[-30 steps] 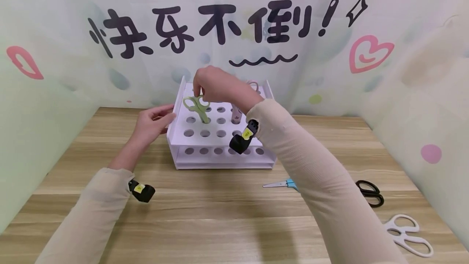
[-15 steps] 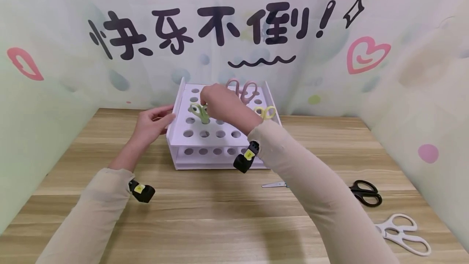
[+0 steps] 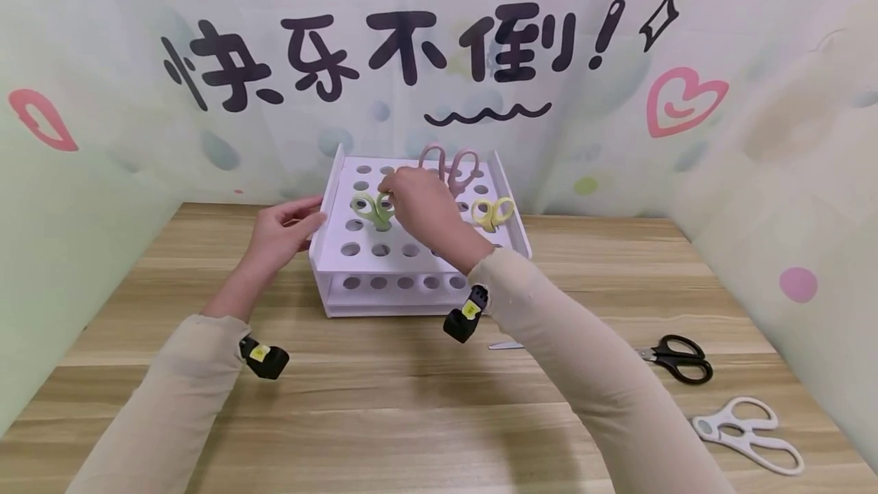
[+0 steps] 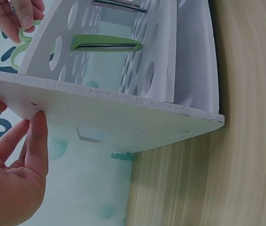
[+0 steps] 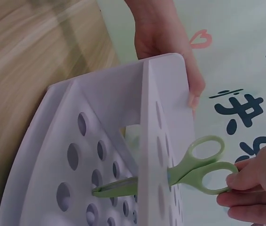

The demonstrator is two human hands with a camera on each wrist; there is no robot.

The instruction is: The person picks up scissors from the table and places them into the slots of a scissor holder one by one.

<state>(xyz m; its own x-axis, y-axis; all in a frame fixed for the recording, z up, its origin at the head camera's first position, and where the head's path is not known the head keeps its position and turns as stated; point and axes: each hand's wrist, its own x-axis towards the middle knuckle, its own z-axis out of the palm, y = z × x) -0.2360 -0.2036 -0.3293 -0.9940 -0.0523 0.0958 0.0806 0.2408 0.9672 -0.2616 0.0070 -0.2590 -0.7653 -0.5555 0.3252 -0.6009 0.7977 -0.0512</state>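
Green-handled scissors [image 3: 379, 218] stand handles up in a hole of a white two-tier rack [image 3: 398, 261]. My right hand [image 3: 427, 204] is at their handle; in the right wrist view its thumb and fingers pinch the near ring of the scissors [image 5: 191, 170]. The green-covered blades [image 4: 107, 43] pass through the upper tier and reach the lower one in the left wrist view. My left hand [image 3: 277, 236] rests against the rack's left side panel [image 4: 100, 115], fingertips pressing on its outer face with fairly straight fingers.
Pink scissors [image 3: 456, 183] and yellow scissors [image 3: 490, 221] stand in other rack holes. On the wooden table at the right lie black scissors [image 3: 665, 357] and white scissors [image 3: 705, 427]. A blade tip [image 3: 504, 345] shows beside my right sleeve. A printed curtain stands behind.
The green scissors have gone lower into their hole and stand more upright. My right hand has come down with them, shifting slightly right. My left hand has stayed at the rack's side.
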